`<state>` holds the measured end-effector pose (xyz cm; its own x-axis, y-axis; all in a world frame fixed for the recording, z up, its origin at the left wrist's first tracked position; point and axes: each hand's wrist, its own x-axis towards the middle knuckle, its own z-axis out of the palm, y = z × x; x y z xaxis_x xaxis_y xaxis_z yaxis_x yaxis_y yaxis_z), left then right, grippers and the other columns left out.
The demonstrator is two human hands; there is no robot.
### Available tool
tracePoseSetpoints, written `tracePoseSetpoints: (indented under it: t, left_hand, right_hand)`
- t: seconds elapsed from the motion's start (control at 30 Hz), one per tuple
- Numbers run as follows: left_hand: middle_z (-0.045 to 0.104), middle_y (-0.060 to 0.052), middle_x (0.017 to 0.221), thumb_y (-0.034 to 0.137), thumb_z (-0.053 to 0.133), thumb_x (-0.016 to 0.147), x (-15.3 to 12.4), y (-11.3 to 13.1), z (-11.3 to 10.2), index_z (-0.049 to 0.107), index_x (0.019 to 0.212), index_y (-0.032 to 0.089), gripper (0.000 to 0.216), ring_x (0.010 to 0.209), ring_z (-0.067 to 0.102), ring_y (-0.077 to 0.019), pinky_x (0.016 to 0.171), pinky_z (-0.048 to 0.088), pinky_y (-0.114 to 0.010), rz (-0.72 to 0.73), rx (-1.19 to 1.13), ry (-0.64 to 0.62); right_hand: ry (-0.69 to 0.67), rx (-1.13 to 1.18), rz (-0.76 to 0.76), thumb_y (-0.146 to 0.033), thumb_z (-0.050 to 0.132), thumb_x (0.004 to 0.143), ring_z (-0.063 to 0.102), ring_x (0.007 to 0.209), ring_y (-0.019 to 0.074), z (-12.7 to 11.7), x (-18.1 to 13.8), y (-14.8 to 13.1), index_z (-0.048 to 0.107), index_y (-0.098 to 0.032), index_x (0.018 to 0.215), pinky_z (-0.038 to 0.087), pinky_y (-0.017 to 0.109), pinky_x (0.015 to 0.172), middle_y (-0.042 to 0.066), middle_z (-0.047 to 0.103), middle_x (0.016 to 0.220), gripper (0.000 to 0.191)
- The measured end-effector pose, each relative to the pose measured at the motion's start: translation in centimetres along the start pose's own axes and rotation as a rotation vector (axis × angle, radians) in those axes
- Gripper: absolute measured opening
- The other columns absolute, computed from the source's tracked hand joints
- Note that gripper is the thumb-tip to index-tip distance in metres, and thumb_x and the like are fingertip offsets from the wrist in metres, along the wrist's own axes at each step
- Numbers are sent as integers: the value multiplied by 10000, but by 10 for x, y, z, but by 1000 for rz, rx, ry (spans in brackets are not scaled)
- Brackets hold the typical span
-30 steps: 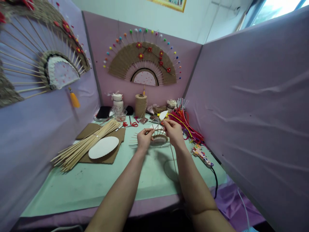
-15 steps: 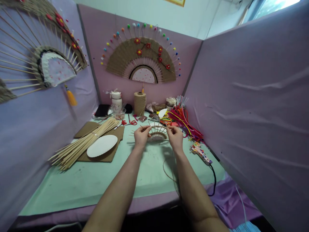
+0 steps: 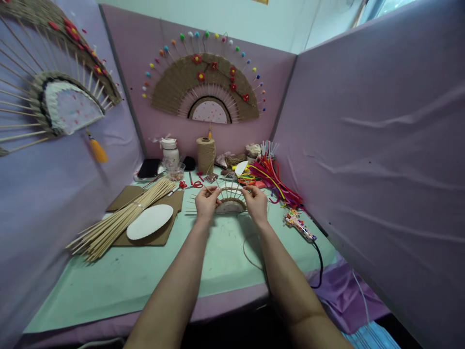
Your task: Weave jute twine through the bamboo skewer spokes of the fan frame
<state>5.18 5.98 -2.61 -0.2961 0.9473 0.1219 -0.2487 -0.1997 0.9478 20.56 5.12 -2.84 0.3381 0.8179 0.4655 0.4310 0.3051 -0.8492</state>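
Between my hands is a small fan frame (image 3: pixel 230 207), a half-round base with thin sticks spreading from it and a brown twine band woven along its curve. My left hand (image 3: pixel 207 202) is closed on the frame's left side, fingers pinching near the sticks. On the other side my right hand (image 3: pixel 255 201) pinches the twine at the upper right of the sticks. A loose length of twine (image 3: pixel 250 257) loops from near my right hand down over the table. My fingers hide part of the sticks.
Left lie a bundle of bamboo sticks (image 3: pixel 119 220), a white oval card (image 3: pixel 150 222) and cardboard (image 3: pixel 170 232). Behind stand a twine spool (image 3: pixel 205 156) and a white bottle (image 3: pixel 170 152); red scissors (image 3: pixel 196 184) lie nearer. Right are pipe cleaners (image 3: pixel 278 182) and a corded glue gun (image 3: pixel 300 226).
The view has turned slightly, so everything sits a little further left. Both hands still hold the fan frame, their fingers shifted only slightly along the twine.
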Motion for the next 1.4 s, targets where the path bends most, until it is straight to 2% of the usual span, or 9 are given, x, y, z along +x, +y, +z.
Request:
tracePoseSetpoints:
  t: [0.1,0.2,0.27,0.37,0.5,0.63,0.93,1.17,1.4]
  left_hand:
    - [643,-17,867,287,710,719,-3,-2,0,518,1120,162,462,431,542,-55,411,389,-180,107,56,47]
    - [517,-136,1245,236,690,752,-10,-7,1,404,1265,196,588,539,562,-40,530,482,-226,412,216,193]
    - [423,-179,1343,216,656,790,-14,-11,2,409,1262,186,534,601,556,-40,626,511,-254,623,341,237]
    - [464,-174,1327,221,566,862,-20,-17,5,404,1280,187,449,617,559,-58,650,514,-262,781,468,127]
    - [554,-152,1320,212,506,895,-24,-20,10,241,1433,219,600,627,620,-96,623,507,-250,691,562,-47]
    - [614,-114,1294,203,460,913,-21,-20,12,110,1503,250,687,640,661,-130,596,493,-251,566,633,-120]
    - [677,-86,1189,251,490,915,-18,-16,17,180,1493,222,656,822,705,-183,668,502,-268,535,714,-62]
    - [709,-69,1106,319,558,893,-18,-12,31,255,1446,210,640,819,710,-195,692,481,-274,500,819,37]
    - [725,-41,1035,343,582,878,-14,-12,31,338,1380,214,572,728,694,-176,695,465,-274,495,809,84]
  right_hand:
    - [25,-34,-9,-462,580,795,399,511,134,4,-1,0,684,-167,826,292,256,533,-51,461,515,315]
    - [53,-49,-1,-468,572,802,408,511,136,6,0,2,677,-166,821,288,256,531,-41,492,524,320]
    - [63,-45,-1,-475,575,801,415,512,137,7,-1,3,675,-167,824,291,254,532,-36,508,531,325]
    - [61,-31,-7,-479,575,806,418,508,138,8,-2,4,671,-170,827,294,253,531,-37,510,530,324]
    - [58,-14,-22,-459,561,826,431,513,138,8,-5,4,670,-174,846,307,253,536,-31,536,558,306]
    - [56,-18,-49,-432,547,843,422,508,137,6,-6,3,671,-172,853,304,251,532,-42,497,529,288]
    - [72,-5,-66,-417,570,832,418,517,136,4,-8,6,651,-168,946,320,251,541,-60,454,544,286]
    - [81,49,-58,-402,606,808,397,493,126,-7,-8,3,594,-176,1042,317,245,525,-95,385,532,326]
    - [-16,50,-71,-348,608,788,512,586,142,-34,0,-13,596,-175,1013,399,263,589,-37,543,650,284]
